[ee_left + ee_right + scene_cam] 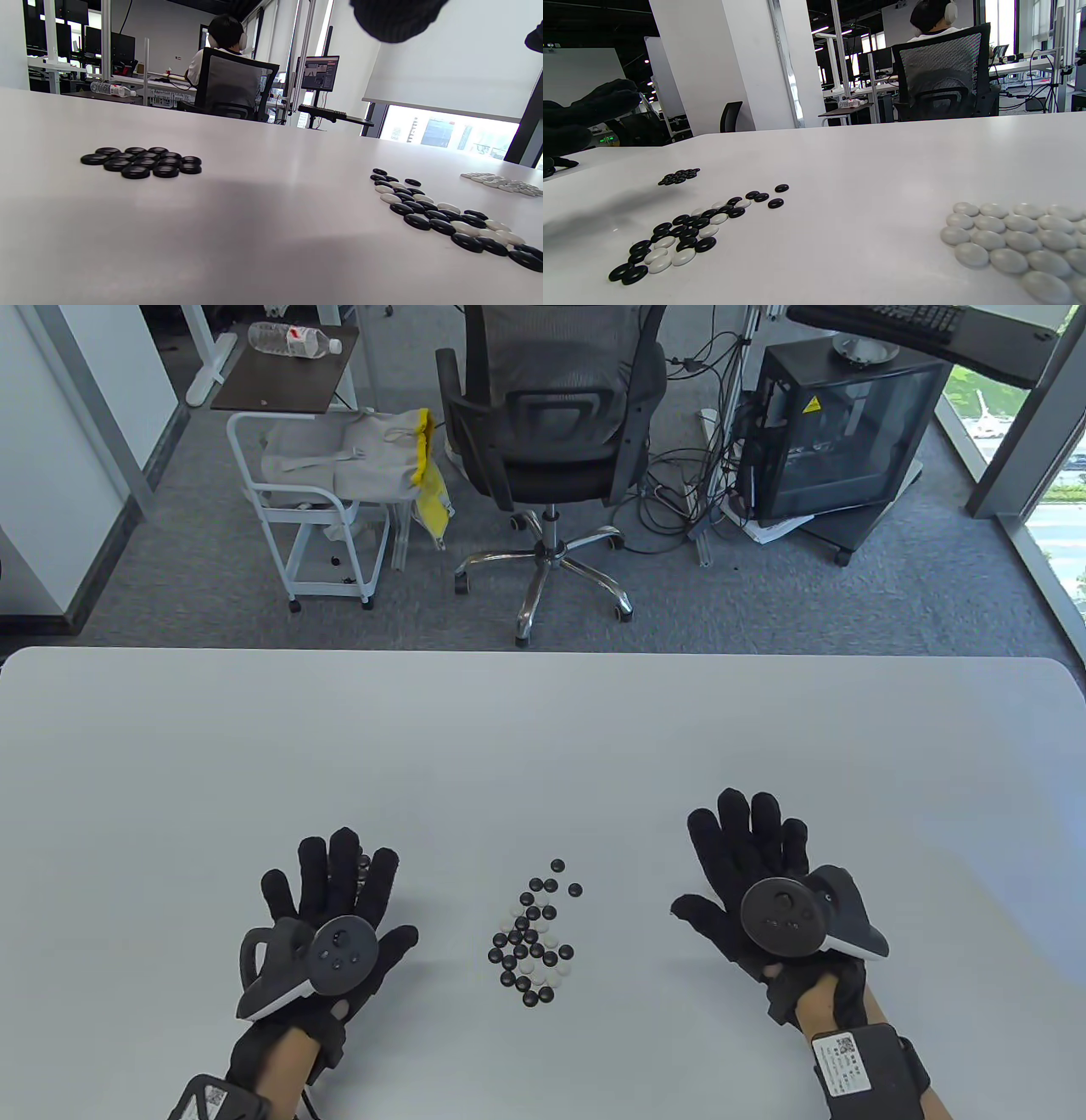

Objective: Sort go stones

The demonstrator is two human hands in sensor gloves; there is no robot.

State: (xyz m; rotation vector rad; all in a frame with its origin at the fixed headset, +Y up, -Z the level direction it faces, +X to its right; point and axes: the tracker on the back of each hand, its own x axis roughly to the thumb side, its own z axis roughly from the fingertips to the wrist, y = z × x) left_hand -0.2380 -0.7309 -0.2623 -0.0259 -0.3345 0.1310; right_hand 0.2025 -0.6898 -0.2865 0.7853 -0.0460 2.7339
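Observation:
A mixed cluster of black and white Go stones (534, 937) lies on the white table (543, 746) between my hands. My left hand (335, 891) hovers flat with straight fingers over a small group of black stones (142, 162), which the table view mostly hides. My right hand (751, 848) is spread flat above a group of white stones (1018, 241), hidden in the table view. The mixed cluster (445, 216) (687, 231) shows in both wrist views. Neither hand holds a stone.
Beyond the table's far edge stand an office chair (547, 432), a white cart (314, 500) with a bag, and a computer case (840, 432) with cables. A person sits at a desk in the background (225, 42).

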